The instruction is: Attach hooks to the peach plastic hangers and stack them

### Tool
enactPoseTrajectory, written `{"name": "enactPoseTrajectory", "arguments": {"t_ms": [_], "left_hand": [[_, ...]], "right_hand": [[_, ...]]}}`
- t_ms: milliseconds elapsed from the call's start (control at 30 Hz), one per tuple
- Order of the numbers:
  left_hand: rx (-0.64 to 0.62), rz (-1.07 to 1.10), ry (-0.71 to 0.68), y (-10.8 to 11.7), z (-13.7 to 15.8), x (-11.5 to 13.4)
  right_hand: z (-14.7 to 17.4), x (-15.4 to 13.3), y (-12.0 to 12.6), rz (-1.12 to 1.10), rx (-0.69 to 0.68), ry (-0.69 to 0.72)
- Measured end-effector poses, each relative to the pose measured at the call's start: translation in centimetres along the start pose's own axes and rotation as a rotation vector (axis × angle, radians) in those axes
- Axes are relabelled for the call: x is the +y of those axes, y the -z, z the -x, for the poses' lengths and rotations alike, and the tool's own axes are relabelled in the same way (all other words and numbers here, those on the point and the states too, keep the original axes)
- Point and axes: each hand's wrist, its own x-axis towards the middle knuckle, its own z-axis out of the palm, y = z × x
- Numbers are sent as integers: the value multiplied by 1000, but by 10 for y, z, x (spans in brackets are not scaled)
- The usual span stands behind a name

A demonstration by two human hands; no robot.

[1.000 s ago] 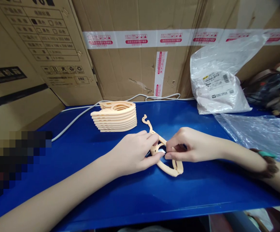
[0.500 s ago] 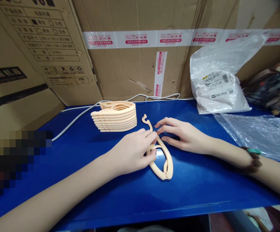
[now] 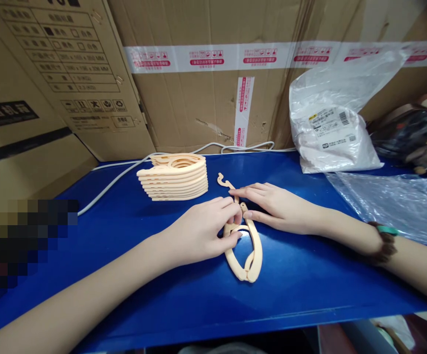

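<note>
A cream plastic folding hanger lies on the blue tabletop, its arms folded into a narrow loop toward the front edge. Its small hook points away from me, tilted left. My left hand grips the left side near the neck, thumb and fingers closed around it. From the right, my right hand pinches the top: the index finger rests on the hook's stem and the thumb on the upper end of the right arm. Fingers partly cover the joint. Left of the hook stands a neat stack of matching folded hangers.
Cardboard boxes wall off the back and left. A white cable runs along the rear. At the right are a white plastic parcel bag and a clear plastic sheet. The table's front edge is near me.
My right hand has moved left and its fingers have closed onto the hanger's top. The hanger's hook stem has tilted further, and its folded end has shifted slightly toward me.
</note>
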Motion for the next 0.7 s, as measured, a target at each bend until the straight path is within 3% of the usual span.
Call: {"name": "enactPoseTrajectory", "arguments": {"t_ms": [167, 333, 500, 700], "left_hand": [[0, -68, 40, 1, 1, 1], [33, -184, 19, -1, -1, -7], [68, -293, -26, -3, -4, -13], [53, -331, -46, 1, -2, -12]], "right_hand": [[0, 0, 7, 193, 76, -71], [2, 1, 10, 228, 112, -218], [1, 3, 8, 259, 70, -124], [2, -4, 13, 329, 56, -208]]}}
